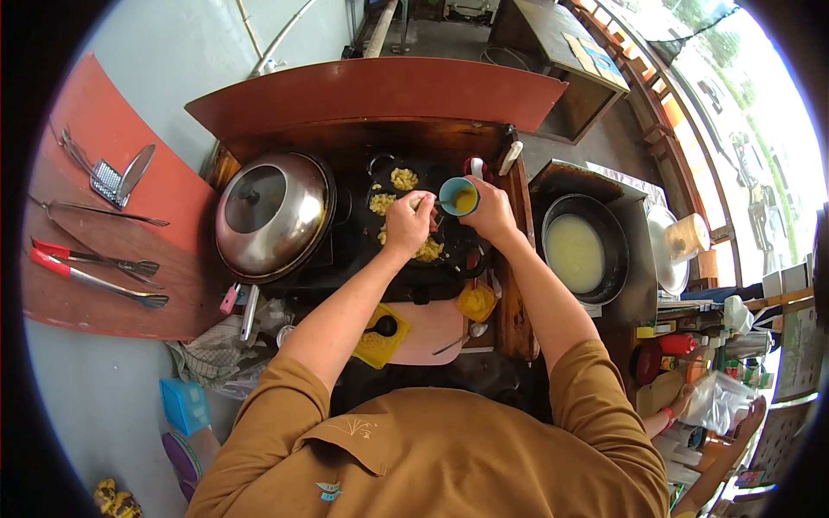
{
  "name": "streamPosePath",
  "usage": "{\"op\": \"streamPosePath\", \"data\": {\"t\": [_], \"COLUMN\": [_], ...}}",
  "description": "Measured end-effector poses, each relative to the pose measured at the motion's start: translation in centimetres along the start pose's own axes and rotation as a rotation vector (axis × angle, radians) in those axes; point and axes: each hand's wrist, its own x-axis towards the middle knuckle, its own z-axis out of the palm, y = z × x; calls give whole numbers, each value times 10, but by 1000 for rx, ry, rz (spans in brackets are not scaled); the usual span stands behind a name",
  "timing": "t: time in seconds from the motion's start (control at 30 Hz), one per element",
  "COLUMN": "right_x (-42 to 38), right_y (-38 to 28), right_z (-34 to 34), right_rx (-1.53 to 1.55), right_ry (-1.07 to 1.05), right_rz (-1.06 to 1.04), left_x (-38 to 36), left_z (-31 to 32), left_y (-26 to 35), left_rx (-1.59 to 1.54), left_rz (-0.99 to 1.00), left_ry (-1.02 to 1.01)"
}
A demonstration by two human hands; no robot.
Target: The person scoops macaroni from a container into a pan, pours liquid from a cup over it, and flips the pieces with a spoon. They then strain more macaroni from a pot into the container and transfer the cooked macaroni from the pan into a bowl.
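My right hand [492, 213] is wrapped round a blue cup [459, 197] with yellow contents, tilted over a dark pan with round hollows [401, 168]. Beside the cup, my left hand [411, 222] has its fingers pinched together; what they hold is too small to make out. Yellow pieces [403, 179] lie in several hollows of the pan, some partly hidden below my hands.
A lidded wok [275, 216] stands left of the pan. Nearer me are a yellow container with a black ladle [376, 345] and a yellow tub [476, 301]. A black wok of pale liquid [574, 253] is at right. Another person's hands [753, 416] hold a clear bag at lower right.
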Motion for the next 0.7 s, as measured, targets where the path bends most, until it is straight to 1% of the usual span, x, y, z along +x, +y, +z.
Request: {"op": "streamPosePath", "data": {"t": [0.1, 0.13, 0.2, 0.33, 0.53, 0.7], "right_x": [-1, -1, -2, -2, -3, -8], "right_y": [-6, -8, -10, -9, 1, -1], "right_z": [0, 1, 0, -1, 8, 7], "right_rx": [-9, -10, -22, -56, -11, -3], "right_ry": [-1, -1, -9, -35, -3, 7], "right_rz": [7, 13, 44, 143, 193, 215], "left_x": [-5, -5, -6, -7, -1, 5], "left_z": [8, 7, 5, -2, -12, -28], "left_y": [-11, -11, -8, -1, 9, 20], "left_rx": [-432, -432, -659, -695, -738, -695], "left_rz": [-349, -349, -513, -543, -545, -455], "left_ry": [97, 100, 150, 165, 180, 218]}}
